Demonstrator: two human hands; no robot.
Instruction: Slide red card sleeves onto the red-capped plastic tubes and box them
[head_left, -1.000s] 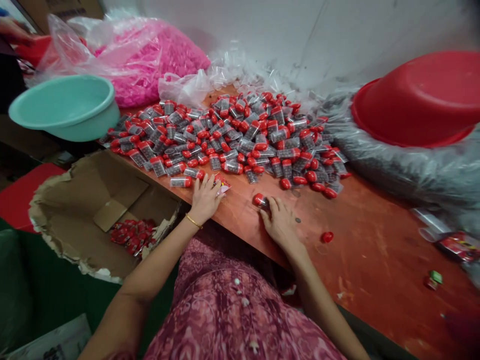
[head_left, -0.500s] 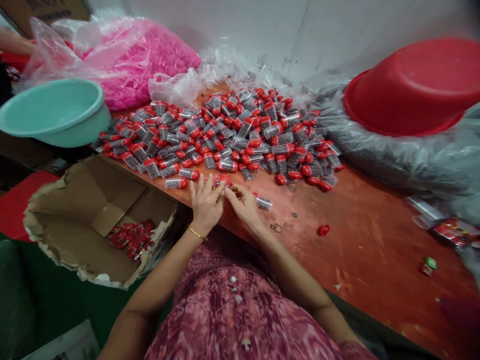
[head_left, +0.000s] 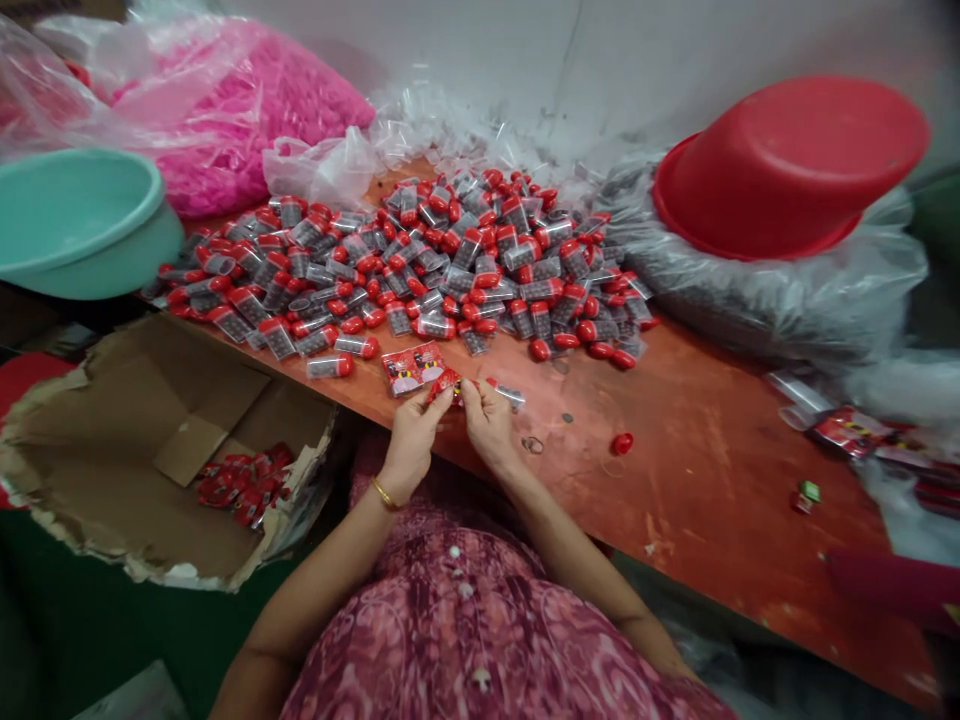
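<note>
Both of my hands meet at the near edge of the table, pinching a small red printed packet (head_left: 445,384) between them. My left hand (head_left: 411,440) grips its left side, and my right hand (head_left: 489,418) its right side. Flat on the table just beyond my left fingers lie red printed cards (head_left: 412,367) with yellow and black marks. A clear tube with a red cap (head_left: 510,394) rests beside my right hand, partly hidden by it. Behind the cards spreads a big heap of clear tubes with red caps (head_left: 450,260), with dark contents.
At left stand a torn cardboard box (head_left: 67,470) holding red packets and a turquoise basin (head_left: 82,225). A pink-filled plastic bag (head_left: 247,110) sits behind. To the right, an upturned red tub (head_left: 787,165) rests on a plastic bag (head_left: 720,300). A loose red cap (head_left: 622,443) lies on the table (head_left: 675,500).
My hands have drawn back toward me from the cards, which now show uncovered. The red packet is now visible between my fingers. The view has shifted slightly to the right.
</note>
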